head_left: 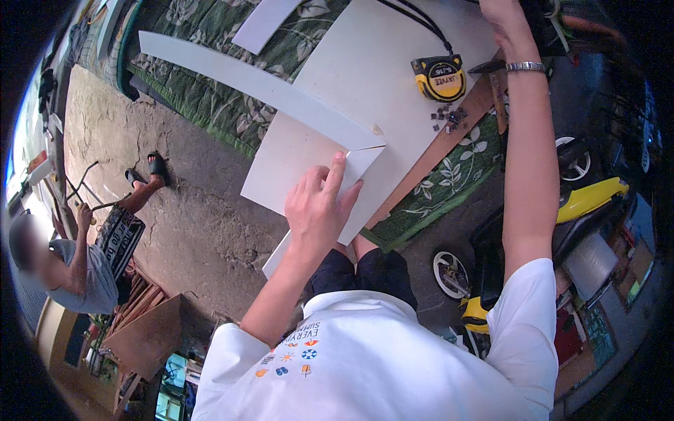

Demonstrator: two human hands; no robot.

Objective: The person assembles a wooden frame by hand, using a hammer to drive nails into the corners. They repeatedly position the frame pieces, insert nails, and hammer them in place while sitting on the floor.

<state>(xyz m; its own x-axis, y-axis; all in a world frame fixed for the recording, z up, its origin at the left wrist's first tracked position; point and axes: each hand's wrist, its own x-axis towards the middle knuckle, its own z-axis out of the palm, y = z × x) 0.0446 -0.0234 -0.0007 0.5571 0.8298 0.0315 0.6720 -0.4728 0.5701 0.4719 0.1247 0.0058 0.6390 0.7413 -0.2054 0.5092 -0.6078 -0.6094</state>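
Observation:
My left hand [319, 207] rests on a white board [281, 165] with its index finger stretched out to the board's far corner, beside a thin cut line. It grips nothing. A long white strip [246, 77] lies slanted across the boards just beyond that fingertip. My right arm reaches far up the right side with a metal band at the wrist. My right hand [500, 19] lies on a larger white sheet [372, 42] at the top edge, its fingers cut off by the frame. A yellow and black tape measure [439, 77] sits on that sheet, left of my right wrist.
Small dark bits [449, 118] lie by a brown wooden edge [435, 151]. A green floral cover [210, 98] lies under the boards. Another person [84, 259] sits at the left on the cracked concrete floor [189, 210]. A yellow toy vehicle [583, 200] stands at the right.

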